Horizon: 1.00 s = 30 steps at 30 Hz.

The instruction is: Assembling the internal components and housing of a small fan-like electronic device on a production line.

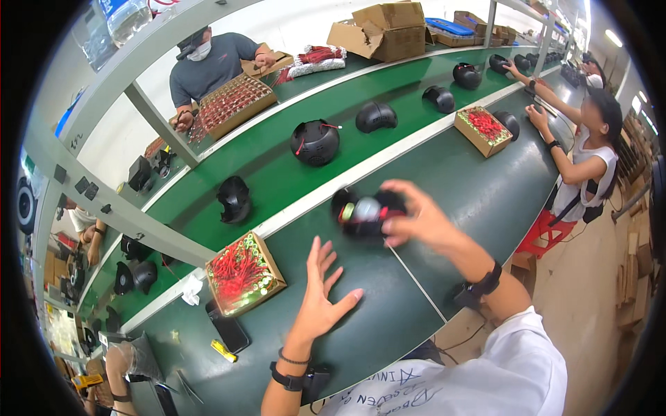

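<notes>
My right hand (420,216) grips the right side of a black rounded plastic shell (345,202) over the green work table. The shell is smeared by motion; something pale and round, with red and yellow-green bits, shows inside it. Lower and to the left, my left hand (320,302) hovers above the table with its fingers spread and nothing in them. Left of that hand stands an open cardboard box (267,274) full of red wires with round green-edged parts. A dark phone (229,328) lies against the box's near side, with a small yellow tool (223,351) beside it.
Beyond a pale rail runs a green conveyor belt (277,182) carrying several black shells (315,143). Another box of red parts (483,131) stands at the right. A metal post (132,201) rises at left. Co-workers sit across the belt (211,66) and at right (590,149).
</notes>
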Available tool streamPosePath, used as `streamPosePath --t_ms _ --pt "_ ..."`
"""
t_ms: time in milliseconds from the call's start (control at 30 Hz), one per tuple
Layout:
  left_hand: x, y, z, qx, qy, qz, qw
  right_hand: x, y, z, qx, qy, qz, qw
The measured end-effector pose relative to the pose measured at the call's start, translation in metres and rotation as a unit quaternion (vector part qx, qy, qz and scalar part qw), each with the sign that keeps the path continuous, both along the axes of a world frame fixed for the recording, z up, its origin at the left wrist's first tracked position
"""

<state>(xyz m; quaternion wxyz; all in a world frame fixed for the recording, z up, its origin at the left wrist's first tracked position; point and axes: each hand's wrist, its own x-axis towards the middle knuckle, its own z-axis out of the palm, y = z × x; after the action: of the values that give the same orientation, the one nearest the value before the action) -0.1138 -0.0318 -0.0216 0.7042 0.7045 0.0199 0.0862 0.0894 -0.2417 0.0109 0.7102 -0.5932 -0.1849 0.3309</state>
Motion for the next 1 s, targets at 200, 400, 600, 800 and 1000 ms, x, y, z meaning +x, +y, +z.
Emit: streamPosePath --t_ms 200,400,600,800,1000 --pt "-0.011 0.011 -0.021 -0.008 0.016 0.065 0.998 0.213 -0.004 -0.036 -0.030 -0.136 -0.389 0.911" --pt "-0.015 0.012 -0.047 -0.026 0.010 0.083 0.996 0.316 0.011 -0.065 -0.057 -0.115 -0.462 0.877" --pt "-0.015 0.009 -0.048 0.039 0.023 0.087 0.995 0.264 0.024 -0.088 -0.032 -0.093 -0.506 0.857" --pt "-0.023 0.013 -0.056 0.084 0.032 0.096 0.991 0.053 0.060 0.029 0.110 -0.225 0.002 0.968" --pt "-0.019 0.015 -0.060 0.103 0.030 0.100 0.989 -0.070 0.069 0.116 0.452 -0.232 0.329 0.796"
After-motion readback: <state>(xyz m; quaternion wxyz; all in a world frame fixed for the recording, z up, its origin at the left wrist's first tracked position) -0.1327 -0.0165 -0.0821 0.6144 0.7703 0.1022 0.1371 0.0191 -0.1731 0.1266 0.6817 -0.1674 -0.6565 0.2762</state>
